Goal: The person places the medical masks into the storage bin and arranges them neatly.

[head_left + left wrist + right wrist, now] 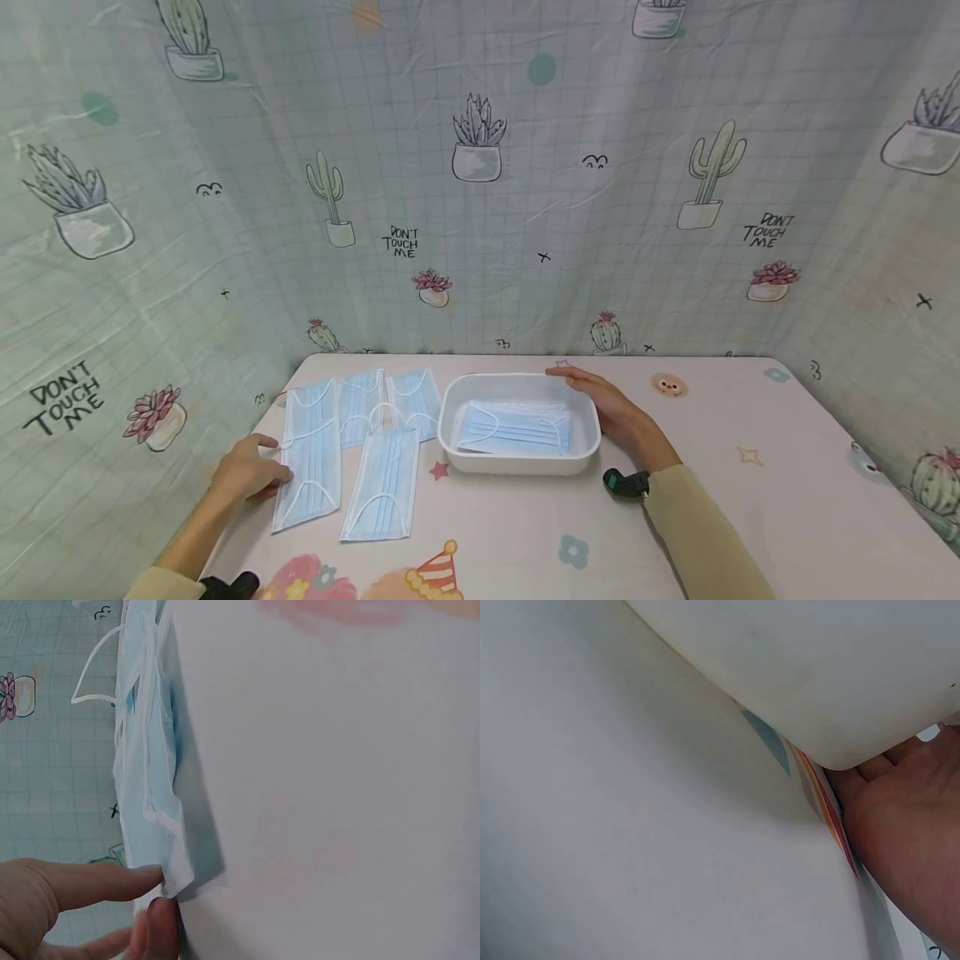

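Note:
My left hand (251, 471) is at the near-left edge of a light blue face mask (309, 454) with white ear loops. In the left wrist view, its thumb and a finger pinch the edge of this mask (154, 787). Three more masks lie beside it: one at the back (360, 404), another right of that (414, 400), and a third in front (381, 483). A white plastic tub (517, 465) stands right of them, with masks (513, 429) lying flat inside. My right hand (611, 408) rests along the tub's right back corner, fingers extended by the rim.
The table (750, 517) has a pale cloth printed with stars, flowers and cartoon figures. A curtain (540, 217) with cactus prints hangs behind and at both sides. Dark wrist-worn devices sit at the left wrist (231, 586) and right wrist (625, 483).

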A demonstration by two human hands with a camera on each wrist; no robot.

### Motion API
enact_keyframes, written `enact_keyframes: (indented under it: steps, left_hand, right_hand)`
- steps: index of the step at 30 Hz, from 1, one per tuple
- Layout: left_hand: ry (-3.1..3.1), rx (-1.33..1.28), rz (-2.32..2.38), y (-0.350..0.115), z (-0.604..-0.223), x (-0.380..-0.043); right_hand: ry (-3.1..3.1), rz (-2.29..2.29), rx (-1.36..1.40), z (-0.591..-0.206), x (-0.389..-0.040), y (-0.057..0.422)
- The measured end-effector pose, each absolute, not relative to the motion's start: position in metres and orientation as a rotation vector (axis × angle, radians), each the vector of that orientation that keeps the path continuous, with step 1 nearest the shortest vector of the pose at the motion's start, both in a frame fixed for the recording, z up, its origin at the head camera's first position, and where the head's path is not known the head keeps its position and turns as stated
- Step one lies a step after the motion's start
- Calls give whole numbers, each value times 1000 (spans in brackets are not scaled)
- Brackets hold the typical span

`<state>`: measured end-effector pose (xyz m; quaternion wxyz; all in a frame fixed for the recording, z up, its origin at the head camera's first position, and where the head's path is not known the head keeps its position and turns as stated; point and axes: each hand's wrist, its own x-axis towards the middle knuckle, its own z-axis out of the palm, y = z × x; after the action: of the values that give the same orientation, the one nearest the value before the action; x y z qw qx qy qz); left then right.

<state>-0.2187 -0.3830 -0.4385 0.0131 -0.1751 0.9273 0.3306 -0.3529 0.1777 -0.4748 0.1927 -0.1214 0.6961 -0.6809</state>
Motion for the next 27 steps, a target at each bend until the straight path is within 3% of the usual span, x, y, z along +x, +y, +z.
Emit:
enact_keyframes:
  steps: [18, 27]
  left_hand:
    - [2834, -566, 964, -390, -441, -218]
    - [2690, -483, 1301, -404, -436, -217]
  right_hand:
    - [1950, -1914, -325, -480, -352, 179]
    - [1961, -1918, -307, -474, -350, 177]
